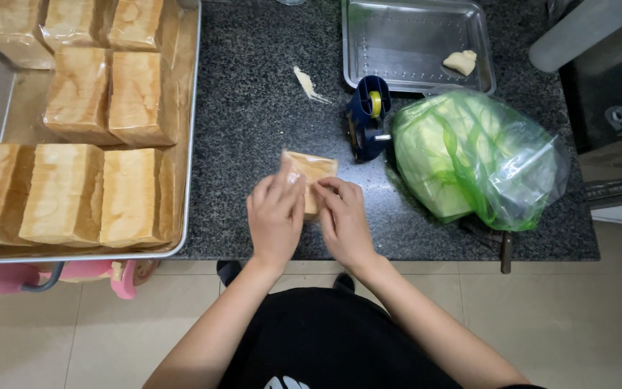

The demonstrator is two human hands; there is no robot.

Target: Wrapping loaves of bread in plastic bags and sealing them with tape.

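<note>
A small piece of bread in clear plastic wrap (312, 173) lies on the dark granite counter (253, 130) near its front edge. My left hand (275, 216) grips its left side, fingers curled over the wrap. My right hand (343, 216) presses on its right side, fingertips touching the wrap. Most of the piece is hidden under both hands.
A large metal tray (190, 144) with several wrapped bread loaves (80, 94) fills the left. A blue tape dispenser (366, 119) stands behind the hands. A green plastic bag (476, 155) lies at the right. A metal tray (415, 43) holding a dough scrap (461, 62) sits behind.
</note>
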